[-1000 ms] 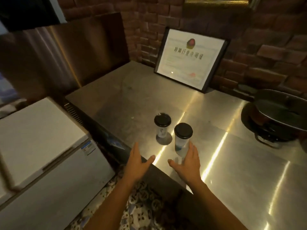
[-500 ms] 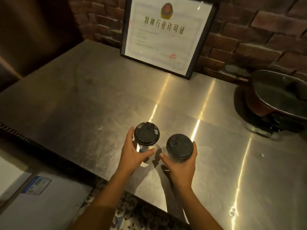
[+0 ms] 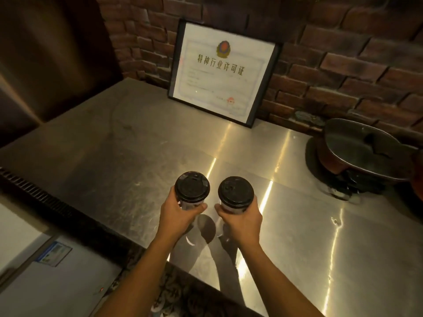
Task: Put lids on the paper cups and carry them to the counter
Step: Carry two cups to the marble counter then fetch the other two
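Two paper cups with black lids are held side by side above the steel counter (image 3: 128, 161). My left hand (image 3: 177, 217) is wrapped around the left cup (image 3: 191, 186). The right cup (image 3: 235, 192) is gripped in my right hand (image 3: 242, 221). Both lids sit flat on their rims, and most of each cup's white wall is hidden by my fingers. Shadows of the cups fall on the steel below them, near the front edge.
A framed certificate (image 3: 223, 73) leans on the brick wall at the back. A dark pan (image 3: 364, 152) on a burner stands at the right. A white chest appliance (image 3: 34, 266) lies low on the left, beyond the counter's ribbed edge.
My open hands closed around the two cups and raised them off the steel. The view moved closer over the counter.
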Demonstrator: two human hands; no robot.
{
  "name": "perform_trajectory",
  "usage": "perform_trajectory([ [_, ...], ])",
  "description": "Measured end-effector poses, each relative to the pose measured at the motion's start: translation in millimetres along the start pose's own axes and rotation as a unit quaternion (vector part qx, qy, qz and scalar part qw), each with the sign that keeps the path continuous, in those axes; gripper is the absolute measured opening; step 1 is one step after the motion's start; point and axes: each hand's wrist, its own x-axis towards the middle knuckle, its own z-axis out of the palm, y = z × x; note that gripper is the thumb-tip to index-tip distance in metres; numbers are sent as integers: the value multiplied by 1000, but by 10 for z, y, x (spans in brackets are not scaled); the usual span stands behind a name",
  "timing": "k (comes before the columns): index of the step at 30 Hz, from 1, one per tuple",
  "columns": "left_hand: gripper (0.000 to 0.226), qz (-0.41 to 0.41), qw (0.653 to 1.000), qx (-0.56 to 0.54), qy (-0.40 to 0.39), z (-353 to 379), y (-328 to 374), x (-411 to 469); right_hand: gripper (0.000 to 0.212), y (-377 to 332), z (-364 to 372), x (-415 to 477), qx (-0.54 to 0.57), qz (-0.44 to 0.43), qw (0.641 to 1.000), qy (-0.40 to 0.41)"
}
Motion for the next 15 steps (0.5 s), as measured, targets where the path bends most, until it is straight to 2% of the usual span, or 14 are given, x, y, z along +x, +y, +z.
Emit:
perform_trajectory([
  [7,91,36,998,-13,52,-291,356,-1011,81,-327,-529,-503,-4,-87,993,-84],
  [11,91,39,991,-14,126,-475,427,-1861,79,-411,-871,-962,-1,-124,984,-126],
  [15,100,27,978,-9,207,-727,433,-2765,86,-566,-1140,-1546,8,-151,970,-189],
])
